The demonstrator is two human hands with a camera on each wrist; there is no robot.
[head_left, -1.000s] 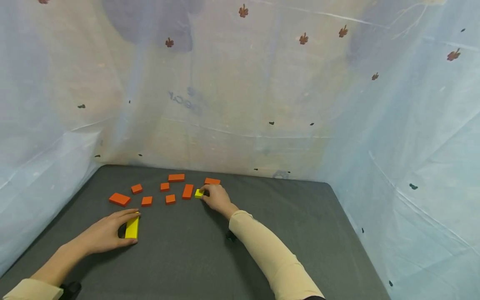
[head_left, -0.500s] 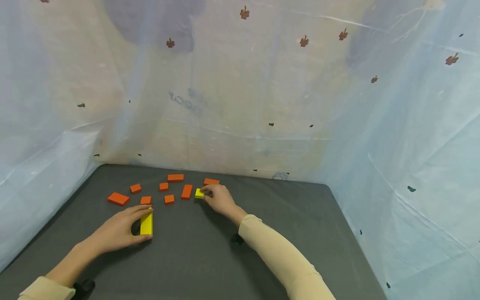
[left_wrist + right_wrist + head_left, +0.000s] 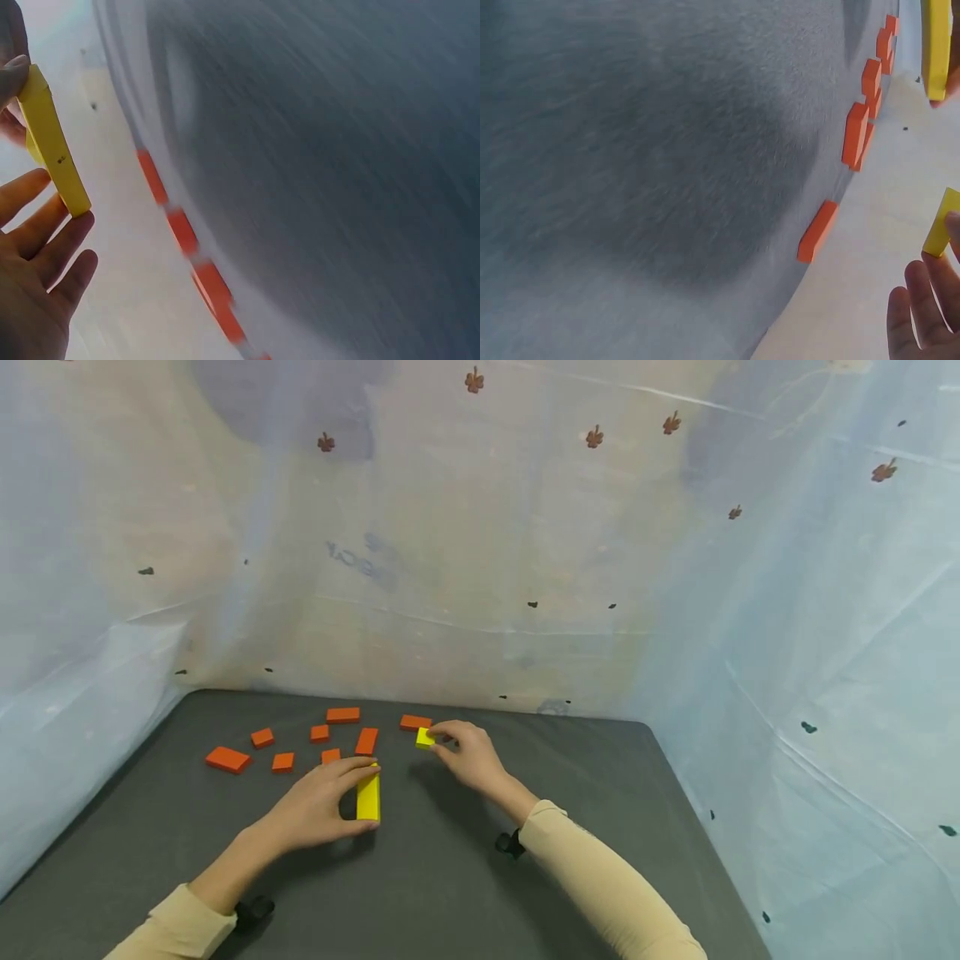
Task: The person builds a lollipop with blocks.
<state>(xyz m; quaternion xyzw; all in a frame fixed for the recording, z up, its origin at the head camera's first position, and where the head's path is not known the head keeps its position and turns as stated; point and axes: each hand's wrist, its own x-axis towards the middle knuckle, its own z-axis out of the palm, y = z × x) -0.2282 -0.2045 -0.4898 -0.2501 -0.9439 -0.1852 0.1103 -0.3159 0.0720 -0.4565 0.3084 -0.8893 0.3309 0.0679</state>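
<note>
My left hand pinches a long yellow block lengthwise, thumb at the near end and fingertips at the far end. In the left wrist view that long block hangs over the table surface. To its right and a little farther back, my right hand holds a small yellow block between thumb and fingers. The right wrist view shows the small block at the fingertips, with the other fingers stretched out beside it. Both blocks are above the dark table.
Several orange blocks lie toward the back left, among them a long one, a small one and an upright-turned one. Another orange block sits just behind the small yellow one. Pale plastic sheeting walls the table's back and sides.
My left hand has carried the long yellow block rightward, toward the other hand. My right hand has lifted the small yellow block and shifted slightly right. The orange blocks stay put.
</note>
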